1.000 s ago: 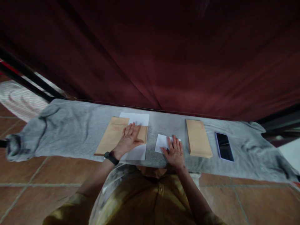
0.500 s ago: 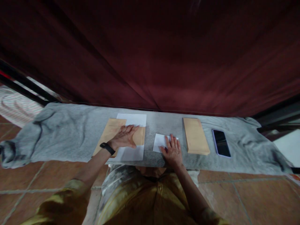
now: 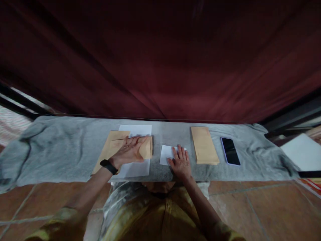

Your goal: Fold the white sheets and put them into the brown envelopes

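My left hand (image 3: 129,150), with a black band at the wrist, lies on a brown envelope (image 3: 113,147), its fingers curled over the envelope's right end above a white sheet (image 3: 135,167). My right hand (image 3: 180,161) rests flat, fingers spread, on a small folded white paper (image 3: 166,154). Both sit on a grey cloth (image 3: 62,147) spread along a low surface.
A stack of brown envelopes (image 3: 203,144) lies right of my right hand, with a dark phone (image 3: 230,151) beyond it. A dark red curtain (image 3: 160,60) hangs behind the cloth. Tiled floor (image 3: 263,211) runs in front. A white sheet (image 3: 301,152) lies at far right.
My left hand turned from lying flat on the envelope to curling its fingers over the right end. My right hand stayed on the folded paper. The view drifted slightly.
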`<action>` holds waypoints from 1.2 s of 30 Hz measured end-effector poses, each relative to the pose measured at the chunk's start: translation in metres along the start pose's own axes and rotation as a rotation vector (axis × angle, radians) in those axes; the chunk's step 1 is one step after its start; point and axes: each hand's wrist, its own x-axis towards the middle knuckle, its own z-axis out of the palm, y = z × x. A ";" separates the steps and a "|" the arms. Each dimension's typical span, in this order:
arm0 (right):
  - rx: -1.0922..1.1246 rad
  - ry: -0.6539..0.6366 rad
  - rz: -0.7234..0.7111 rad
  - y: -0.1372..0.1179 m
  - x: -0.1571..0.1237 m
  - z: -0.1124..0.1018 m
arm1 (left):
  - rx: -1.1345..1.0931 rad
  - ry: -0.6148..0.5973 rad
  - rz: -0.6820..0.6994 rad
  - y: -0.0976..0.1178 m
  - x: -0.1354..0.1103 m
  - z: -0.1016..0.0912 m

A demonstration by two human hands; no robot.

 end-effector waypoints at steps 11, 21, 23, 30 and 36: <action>0.016 -0.030 0.014 -0.003 0.001 -0.005 | -0.012 0.129 0.076 0.044 -0.004 0.023; 0.422 0.044 0.142 -0.014 0.013 -0.027 | 0.038 0.171 0.101 0.043 -0.005 0.045; 0.628 0.039 0.189 -0.024 0.019 -0.031 | 0.044 0.188 0.101 0.045 -0.006 0.045; 1.139 -0.184 0.354 -0.057 0.030 -0.024 | 0.059 0.171 0.101 0.050 -0.006 0.039; 1.113 -0.182 0.374 -0.064 0.030 -0.014 | 0.112 0.209 0.135 0.052 -0.008 0.041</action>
